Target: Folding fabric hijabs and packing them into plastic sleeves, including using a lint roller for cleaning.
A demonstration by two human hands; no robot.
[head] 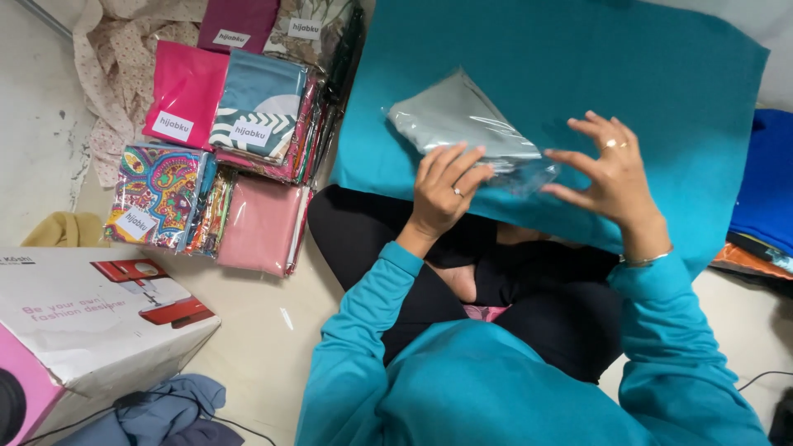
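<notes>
Setting: pale floor (264, 330), viewed from above; person seated cross-legged in a teal sweatshirt, black trousers over the lap.

Item 1. Teal cloth (578, 74), spread flat in front of the knees, serving as work surface.

Item 2. Grey folded fabric in a clear plastic sleeve (462, 124), raised just above the teal cloth, tilted, one corner pointing up and away. Open end of the sleeve appears to lie at the lower right, between the 2 hands, where the film looks crumpled.

Item 3. Left hand (442, 194), ring on 1 finger, fingers curled onto the lower edge of the sleeve, gripping it from below.

Item 4. Right hand (615, 177), ring and wrist bangle, fingers spread and released, thumb and fingertips just beside the sleeve's loose end; whether they touch the film cannot be told.

Item 5. Stack of packaged scarves (223, 140) to the left: pink, teal-patterned, multicoloured paisley, salmon, each in clear film with a white label.

Item 6. White carton picturing a red sewing machine (91, 322), lower left; blue garment (157, 413) beside it.

Item 7. Blue folded cloth (764, 182), right edge.

Handling note, as judgement: the film looks slippery and thin. Left hand should keep the fabric pinned through the plastic while the right flattens the loose flap smoothly, pressing air out toward the opening, so the fold inside stays square.
</notes>
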